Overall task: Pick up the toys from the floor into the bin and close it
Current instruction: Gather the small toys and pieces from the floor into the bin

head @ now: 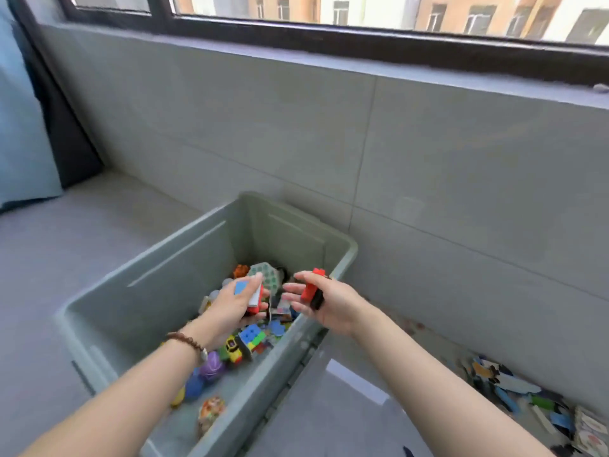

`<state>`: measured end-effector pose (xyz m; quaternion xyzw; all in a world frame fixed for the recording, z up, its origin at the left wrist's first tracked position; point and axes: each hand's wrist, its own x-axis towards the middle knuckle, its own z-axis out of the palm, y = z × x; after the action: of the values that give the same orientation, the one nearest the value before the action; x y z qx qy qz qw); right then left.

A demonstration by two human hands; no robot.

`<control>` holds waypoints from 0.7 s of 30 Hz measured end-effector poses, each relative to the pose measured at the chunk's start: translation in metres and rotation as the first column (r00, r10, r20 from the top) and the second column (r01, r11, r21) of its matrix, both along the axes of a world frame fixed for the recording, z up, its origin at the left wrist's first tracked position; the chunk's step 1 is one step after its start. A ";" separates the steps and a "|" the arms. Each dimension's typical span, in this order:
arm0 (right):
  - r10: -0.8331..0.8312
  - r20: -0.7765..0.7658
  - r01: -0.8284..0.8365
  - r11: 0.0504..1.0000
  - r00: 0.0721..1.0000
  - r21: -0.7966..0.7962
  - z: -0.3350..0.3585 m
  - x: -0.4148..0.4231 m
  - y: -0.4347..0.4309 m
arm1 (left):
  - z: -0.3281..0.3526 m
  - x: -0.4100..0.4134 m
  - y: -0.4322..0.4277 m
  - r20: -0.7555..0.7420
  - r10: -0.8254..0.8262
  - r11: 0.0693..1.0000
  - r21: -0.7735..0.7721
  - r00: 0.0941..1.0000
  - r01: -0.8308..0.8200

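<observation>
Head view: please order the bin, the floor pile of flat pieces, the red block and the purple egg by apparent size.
1. bin
2. pile of flat pieces
3. red block and purple egg: alike, not ranked.

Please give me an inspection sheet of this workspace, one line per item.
Surface: grey tiled floor.
Job's things: open grey-green bin holds mixed toys; a pile of flat coloured pieces lies on the floor to its right.
Clutter: nothing seen.
Grips: left hand holds a blue, white and red block over the bin; right hand holds a red and black block near the bin's right rim.
Cables: nothing seen.
Surroundings: tiled wall, window above, blue curtain at left.
</observation>
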<state>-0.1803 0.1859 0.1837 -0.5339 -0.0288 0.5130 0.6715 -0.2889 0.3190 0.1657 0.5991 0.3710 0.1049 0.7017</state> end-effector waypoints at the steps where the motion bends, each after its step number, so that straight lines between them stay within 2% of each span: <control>1: 0.036 -0.063 -0.039 0.998 0.997 -0.049 -0.007 -0.006 0.017 | -0.009 -0.011 0.012 -0.021 0.018 0.999 -0.037 1.000 -0.019; 4: 0.029 -0.118 -0.043 0.991 0.993 -0.124 -0.026 -0.014 0.055 | -0.029 -0.033 0.041 -0.050 0.081 0.984 -0.156 0.995 -0.088; 6: 0.002 -0.023 -0.006 0.987 1.000 -0.161 -0.035 -0.012 0.067 | -0.039 -0.038 0.060 -0.073 0.154 0.971 -0.175 0.985 -0.165; 7: 0.006 0.051 0.003 0.983 0.999 -0.185 -0.038 -0.012 0.067 | -0.043 -0.039 0.069 -0.103 0.160 0.974 -0.145 0.982 -0.174; 9: 0.059 0.190 -0.014 0.973 0.980 -0.229 -0.038 -0.010 0.061 | -0.052 -0.043 0.084 -0.228 0.139 0.990 0.018 0.964 -0.139; 12: 0.090 0.308 -0.014 0.971 0.947 -0.240 -0.032 0.000 0.040 | -0.053 -0.046 0.090 -0.328 0.144 0.965 0.253 0.934 -0.060; 17: 0.017 0.505 0.132 0.957 0.863 -0.258 -0.010 0.032 -0.021 | -0.032 -0.018 0.051 -0.291 0.016 0.913 0.394 0.957 0.105; 21: 0.023 0.639 0.268 0.895 0.769 -0.356 -0.017 0.058 -0.098 | -0.010 0.017 -0.009 -0.191 -0.166 0.817 0.523 0.968 0.243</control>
<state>-0.1220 0.0880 0.1672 -0.8081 -0.1021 0.2528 0.5221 -0.2722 0.3099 0.1561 0.8150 0.3066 0.0881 0.4837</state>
